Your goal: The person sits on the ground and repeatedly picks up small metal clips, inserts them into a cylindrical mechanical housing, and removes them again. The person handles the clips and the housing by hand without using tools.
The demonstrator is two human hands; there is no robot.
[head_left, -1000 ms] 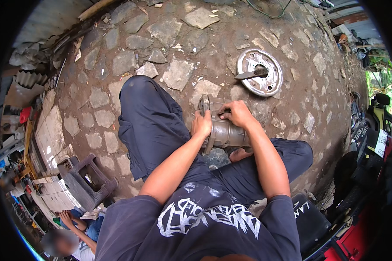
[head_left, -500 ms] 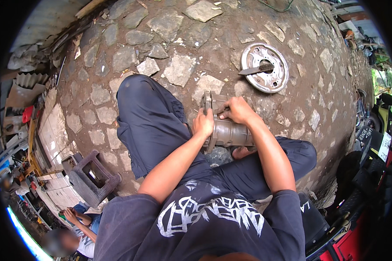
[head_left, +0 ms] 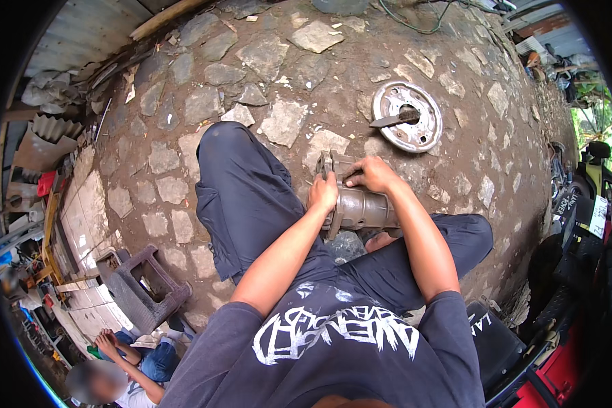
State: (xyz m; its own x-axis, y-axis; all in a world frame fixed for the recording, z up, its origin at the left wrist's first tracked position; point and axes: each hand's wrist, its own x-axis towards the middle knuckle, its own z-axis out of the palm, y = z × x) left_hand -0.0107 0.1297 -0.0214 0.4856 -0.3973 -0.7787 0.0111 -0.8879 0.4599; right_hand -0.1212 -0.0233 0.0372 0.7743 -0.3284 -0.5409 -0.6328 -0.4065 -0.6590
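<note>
Between my legs lies a grey metal housing (head_left: pixel 362 209), ribbed and roughly cylindrical, with a flange at its left end. My left hand (head_left: pixel 323 192) is closed around that flange, its thumb pointing up along the edge. On the upper side of the housing, just right of the flange, my right hand (head_left: pixel 374 173) presses with curled fingers; whether a small piece is pinched there is hidden. Ahead and to the right, a round silvery metal plate (head_left: pixel 425 134) with holes rests on the ground. Across its centre lies a dark flat-handled tool (head_left: pixel 386 122), possibly a brush.
Uneven stone-and-dirt ground (head_left: pixel 251 95) surrounds me. An overturned dark plastic stool (head_left: pixel 172 299) lies to the left, near another seated person (head_left: pixel 132 360). At right stand a black case (head_left: pixel 493 343) and a vehicle (head_left: pixel 578 238). A cable (head_left: pixel 421 28) runs along the far ground.
The view has shifted slightly, so the plate and stones sit a little lower in it. Both hands keep nearly the same places on the housing.
</note>
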